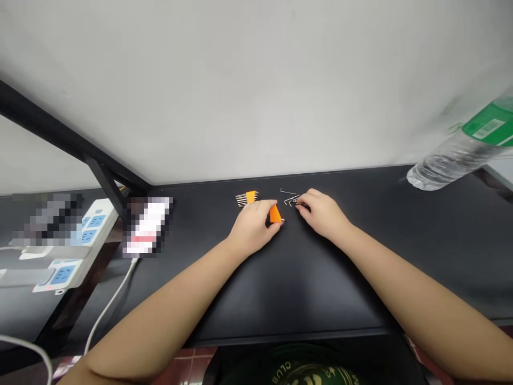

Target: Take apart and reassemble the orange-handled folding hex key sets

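Observation:
Between the thumb and fingers of my left hand (253,223) is an orange hex key holder (275,214), with a short metal end showing by the thumb tip. Just beyond that hand lies a second orange holder (250,197), filled with a row of hex keys (241,200). My right hand (319,212) is closed at the fingertips on a hex key (295,201) within a small group of loose ones; the fingers partly hide it. One more loose hex key (287,191) lies a little farther back on the black table.
A clear plastic bottle with a green label (449,158) stands at the right by the wall. On the left are a pixelated phone (148,227) on a white cable (110,302), a white power strip (86,240) and a black metal frame (76,141). The table's front edge (296,337) runs below my arms.

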Action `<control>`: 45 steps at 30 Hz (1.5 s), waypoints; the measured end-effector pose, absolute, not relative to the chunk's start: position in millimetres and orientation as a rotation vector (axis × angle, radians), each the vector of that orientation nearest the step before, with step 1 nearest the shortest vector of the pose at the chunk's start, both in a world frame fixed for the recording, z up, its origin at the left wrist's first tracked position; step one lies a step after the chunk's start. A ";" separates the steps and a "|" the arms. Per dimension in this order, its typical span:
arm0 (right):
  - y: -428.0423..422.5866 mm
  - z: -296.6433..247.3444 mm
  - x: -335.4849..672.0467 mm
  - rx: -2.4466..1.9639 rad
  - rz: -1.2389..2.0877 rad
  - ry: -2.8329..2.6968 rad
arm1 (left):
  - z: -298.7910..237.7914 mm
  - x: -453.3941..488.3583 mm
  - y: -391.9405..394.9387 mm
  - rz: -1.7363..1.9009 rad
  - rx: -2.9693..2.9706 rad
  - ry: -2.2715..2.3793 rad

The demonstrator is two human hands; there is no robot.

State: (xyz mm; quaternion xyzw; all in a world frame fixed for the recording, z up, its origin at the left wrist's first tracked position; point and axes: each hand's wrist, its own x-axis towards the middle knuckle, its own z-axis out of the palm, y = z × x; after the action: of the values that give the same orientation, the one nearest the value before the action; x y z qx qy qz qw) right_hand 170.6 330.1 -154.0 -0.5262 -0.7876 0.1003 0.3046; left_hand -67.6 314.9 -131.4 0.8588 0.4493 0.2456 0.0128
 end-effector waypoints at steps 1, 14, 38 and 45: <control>329.0 -150.9 171.9 -1.380 0.277 -2.037 | -131.3 -67.3 314.7 0.762 2.673 1.402; 306.4 -136.3 160.3 -0.740 1.568 -1.179 | -129.8 -67.6 309.2 0.906 2.516 1.329; 306.2 -141.4 159.2 -0.815 1.356 -1.528 | -129.7 -69.3 311.8 1.056 2.567 1.302; 308.0 -138.8 158.0 -0.938 1.294 -1.724 | -129.0 -66.8 306.5 1.123 2.631 1.172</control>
State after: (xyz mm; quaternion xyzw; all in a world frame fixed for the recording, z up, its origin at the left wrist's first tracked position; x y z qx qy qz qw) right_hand 158.0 308.0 -138.8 -0.3682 -0.6767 0.5079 0.3854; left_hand -66.8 306.5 -129.0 0.8508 0.3789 0.3632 0.0253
